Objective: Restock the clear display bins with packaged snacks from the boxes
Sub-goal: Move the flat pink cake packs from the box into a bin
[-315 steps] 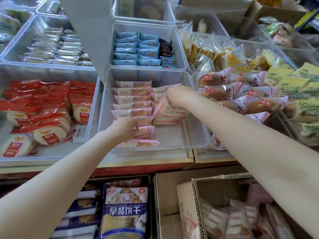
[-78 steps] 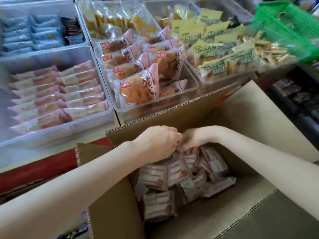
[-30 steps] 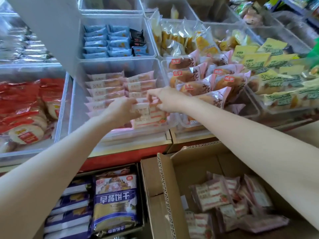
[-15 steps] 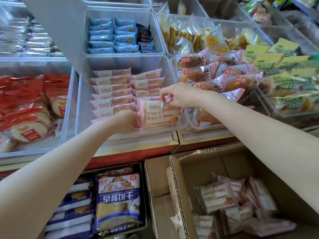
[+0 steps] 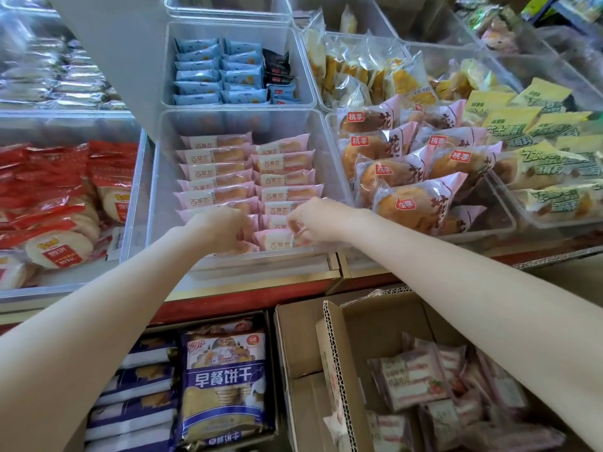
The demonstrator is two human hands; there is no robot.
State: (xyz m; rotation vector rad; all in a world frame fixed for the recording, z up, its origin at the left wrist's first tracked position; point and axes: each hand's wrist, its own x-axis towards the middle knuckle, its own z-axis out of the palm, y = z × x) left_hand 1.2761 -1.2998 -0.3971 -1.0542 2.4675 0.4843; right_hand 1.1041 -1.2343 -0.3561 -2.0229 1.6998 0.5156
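While both arms reach forward into the clear bin, the left hand sits at the near left end of its front row with fingers curled down onto the pink snack packets; exactly what it holds is hidden by the knuckles, so grip cannot be told for sure. Right hand is just right of it, apart from the left, fingers pinching the front packet at the bin's near wall. Packets fill the clear bin in two neat columns, labels facing up. Behind the clear bin: a bin of blue packets. Left of the clear bin: a bin of red rice-cracker bags. Right of the clear bin: a bin of pink bread bags, and farther right yellow-green packs. Below the clear bin, under the shelf edge, an open cardboard box holds loose pink strawberry-print snack packs; the right forearm crosses above it. Left of that box, also below the clear bin, a blue biscuit bag lies on a stack of similar bags.
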